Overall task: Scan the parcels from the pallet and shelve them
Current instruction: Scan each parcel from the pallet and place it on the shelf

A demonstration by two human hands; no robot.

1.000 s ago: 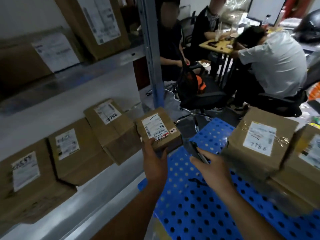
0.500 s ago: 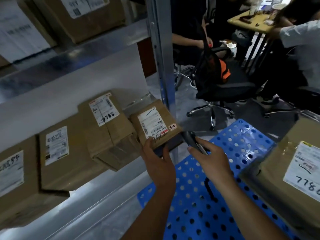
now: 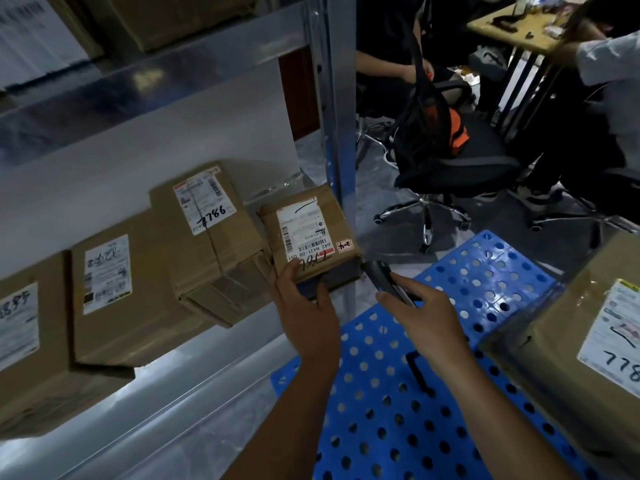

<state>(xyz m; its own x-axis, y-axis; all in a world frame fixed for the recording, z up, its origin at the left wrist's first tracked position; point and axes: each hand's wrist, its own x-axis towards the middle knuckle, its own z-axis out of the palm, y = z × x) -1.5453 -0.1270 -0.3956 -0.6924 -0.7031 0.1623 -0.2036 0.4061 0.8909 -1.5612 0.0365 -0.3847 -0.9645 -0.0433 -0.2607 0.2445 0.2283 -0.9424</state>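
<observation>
At the frame centre, the left hand (image 3: 306, 311) grips the near edge of a small parcel (image 3: 308, 233) lying at the shelf (image 3: 194, 368) end beside a post (image 3: 337, 98). The right hand (image 3: 424, 315) holds a dark scanner (image 3: 384, 280), probably pinched between thumb and fingers, over the blue pallet (image 3: 485, 282).

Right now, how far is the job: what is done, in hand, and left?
Done: several boxes stand on the shelf. In hand: the left hand holds a small box at the shelf's right end; the right hand holds the scanner. Left: at least one big box on the pallet.
</observation>
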